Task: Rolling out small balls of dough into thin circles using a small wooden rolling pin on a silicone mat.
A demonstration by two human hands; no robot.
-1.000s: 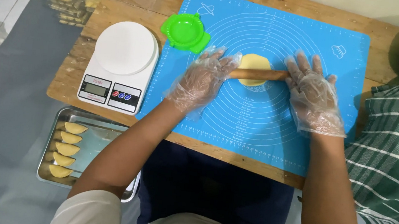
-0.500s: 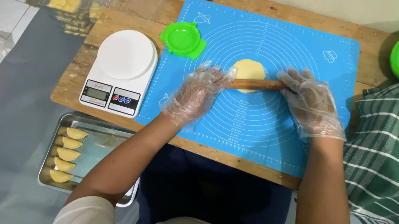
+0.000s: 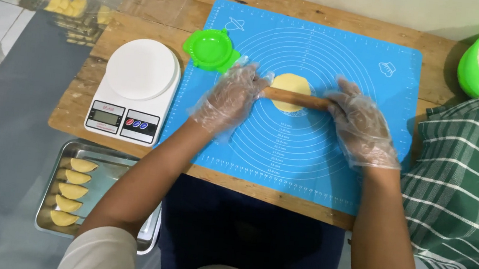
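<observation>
A flat yellow dough round [image 3: 291, 85] lies on the blue silicone mat [image 3: 308, 159] with printed circles. A thin wooden rolling pin [image 3: 298, 98] rests across the dough. My left hand [image 3: 230, 99], in a clear plastic glove, presses flat on the pin's left end. My right hand [image 3: 360, 127], gloved the same way, presses on its right end. Both palms lie over the pin with fingers spread, hiding its ends.
A green dumpling press [image 3: 212, 48] sits at the mat's upper left, beside a white kitchen scale [image 3: 136, 87]. A metal tray [image 3: 49, 197] with several folded pastries lies below the table. A green bowl [image 3: 477, 59] with filling and a green checked cloth [image 3: 464, 194] are at right.
The rolling pin and both hands have moved slightly toward me over the dough. The view has shifted a little.
</observation>
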